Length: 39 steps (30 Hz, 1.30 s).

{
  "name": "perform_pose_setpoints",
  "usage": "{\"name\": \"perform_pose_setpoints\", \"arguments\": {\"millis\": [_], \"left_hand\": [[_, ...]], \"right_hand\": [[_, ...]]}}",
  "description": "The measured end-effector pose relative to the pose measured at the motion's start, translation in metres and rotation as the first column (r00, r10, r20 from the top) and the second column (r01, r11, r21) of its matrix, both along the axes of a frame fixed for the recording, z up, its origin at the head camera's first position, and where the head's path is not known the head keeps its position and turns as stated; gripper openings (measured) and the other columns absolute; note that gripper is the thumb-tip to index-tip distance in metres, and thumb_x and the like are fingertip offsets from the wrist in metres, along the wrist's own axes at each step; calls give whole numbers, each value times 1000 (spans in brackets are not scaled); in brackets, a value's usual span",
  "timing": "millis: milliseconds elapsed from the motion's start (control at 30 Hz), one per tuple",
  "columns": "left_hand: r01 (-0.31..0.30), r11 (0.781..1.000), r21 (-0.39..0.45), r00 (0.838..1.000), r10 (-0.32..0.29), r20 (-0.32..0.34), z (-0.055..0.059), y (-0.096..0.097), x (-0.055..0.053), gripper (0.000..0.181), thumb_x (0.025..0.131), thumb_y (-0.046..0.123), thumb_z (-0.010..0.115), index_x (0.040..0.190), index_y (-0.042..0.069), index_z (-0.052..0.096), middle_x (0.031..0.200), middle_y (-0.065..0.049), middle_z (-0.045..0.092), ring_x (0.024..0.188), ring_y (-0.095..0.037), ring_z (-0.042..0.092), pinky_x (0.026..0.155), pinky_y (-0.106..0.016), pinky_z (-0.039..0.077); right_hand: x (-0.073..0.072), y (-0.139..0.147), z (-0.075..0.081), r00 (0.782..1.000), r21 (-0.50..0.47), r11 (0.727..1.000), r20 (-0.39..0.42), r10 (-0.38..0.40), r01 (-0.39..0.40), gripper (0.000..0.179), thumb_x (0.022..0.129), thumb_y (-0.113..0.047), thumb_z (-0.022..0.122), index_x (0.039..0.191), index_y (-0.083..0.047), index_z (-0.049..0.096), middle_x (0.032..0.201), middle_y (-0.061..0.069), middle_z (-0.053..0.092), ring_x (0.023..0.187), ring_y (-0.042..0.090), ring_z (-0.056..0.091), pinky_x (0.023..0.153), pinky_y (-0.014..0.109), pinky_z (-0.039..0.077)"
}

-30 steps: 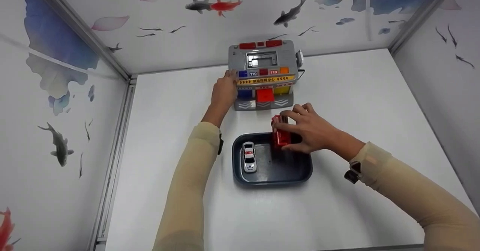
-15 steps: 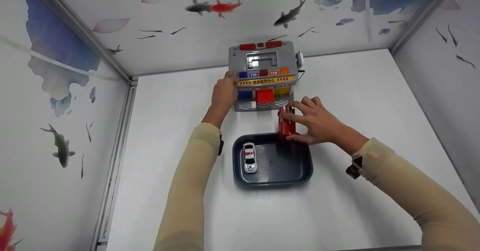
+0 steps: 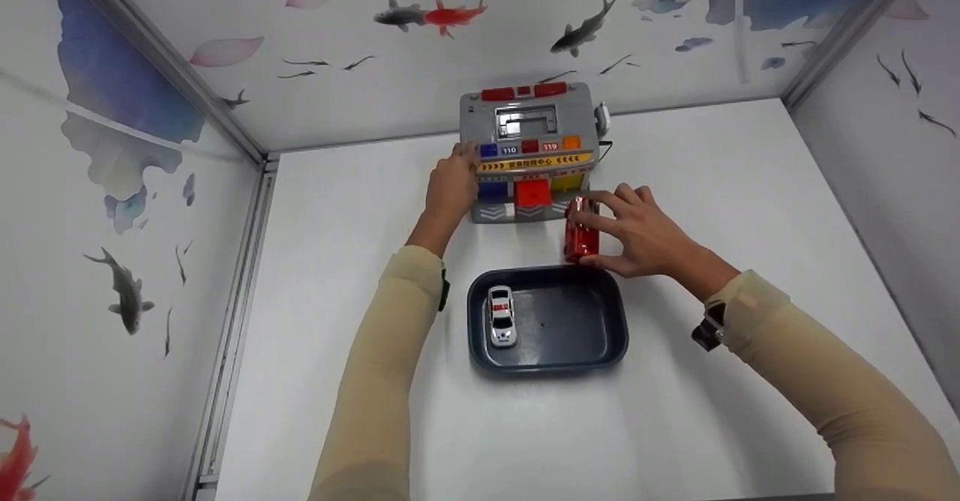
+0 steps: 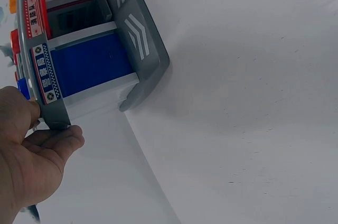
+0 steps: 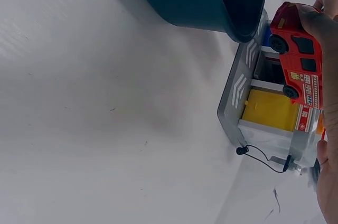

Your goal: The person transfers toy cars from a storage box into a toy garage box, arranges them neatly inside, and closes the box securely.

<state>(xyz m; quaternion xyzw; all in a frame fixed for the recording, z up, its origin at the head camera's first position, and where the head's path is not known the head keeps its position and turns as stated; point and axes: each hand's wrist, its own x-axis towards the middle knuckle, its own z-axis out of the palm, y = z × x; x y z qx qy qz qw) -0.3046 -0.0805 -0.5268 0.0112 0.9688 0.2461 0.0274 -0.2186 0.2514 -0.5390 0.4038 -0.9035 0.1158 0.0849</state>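
My left hand grips the left edge of a grey toy garage. In the left wrist view, thumb and fingers pinch the roof's corner beside the lowered blue door. The red middle door sticks out, raised, with its bay open beneath; the yellow door is down. My right hand holds a red toy fire truck between thumb and fingers, just in front of the garage's right side. The right wrist view shows the truck's side windows and black wheels.
A dark blue tray stands in front of the garage, with a white toy police car at its left side. A handle and a black cord are on the garage's right side. Printed walls enclose the white table.
My right hand has carried the red toy fire truck up out of the tray, away from me and slightly right, toward the garage. My left hand has stayed on the garage.
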Motion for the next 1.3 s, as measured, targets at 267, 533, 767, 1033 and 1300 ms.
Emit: {"name": "perform_pose_setpoints", "arguments": {"millis": [267, 533, 767, 1033, 1300], "left_hand": [[2, 1000, 0, 1000, -2, -13, -2, -1, -2, 48, 120, 22, 50, 166, 13, 51, 171, -20, 49, 147, -37, 63, 117, -45, 58], [-12, 1000, -3, 1000, 12, 5, -1, 0, -2, 48, 120, 25, 49, 167, 15, 50, 173, -18, 48, 150, -35, 61, 122, -45, 54], [-20, 1000, 11, 1000, 20, 12, 0, 1, 0, 48, 120, 25, 49, 167, 16, 51, 173, -13, 49, 148, -32, 63, 120, -43, 55], [-22, 1000, 10, 1000, 22, 3, -1, 1, -1, 47, 119, 22, 50, 166, 14, 52, 174, -17, 47, 150, -35, 60, 121, -45, 55], [-23, 1000, -17, 1000, 23, -3, -1, 1, -1, 45, 118, 19, 54, 162, 13, 57, 170, -16, 53, 144, -34, 66, 115, -45, 59]], "right_hand": [[-4, 4, -5, 1000, -7, 1000, -7, -18, 18, 71, 91, -60, 83, 151, -25, 67, 151, 19, 62, 111, 37, 52, 87, 54, 42], [-10, 6, -14, 999, -13, 999, 11, -40, 40, 71, 92, -59, 82, 152, -25, 66, 153, 18, 61, 114, 37, 54, 90, 59, 47], [-12, 3, -19, 997, 7, 998, 49, -61, 61, 72, 94, -59, 82, 155, -25, 64, 156, 18, 59, 118, 39, 55, 95, 61, 49], [-16, -4, -23, 997, 17, 999, 53, -52, 51, 75, 94, -59, 82, 158, -25, 62, 158, 20, 58, 121, 41, 56, 95, 62, 50], [-21, -12, -31, 997, 29, 998, 52, -56, 55, 76, 95, -60, 81, 160, -26, 60, 159, 19, 58, 122, 40, 56, 96, 60, 49]]}}
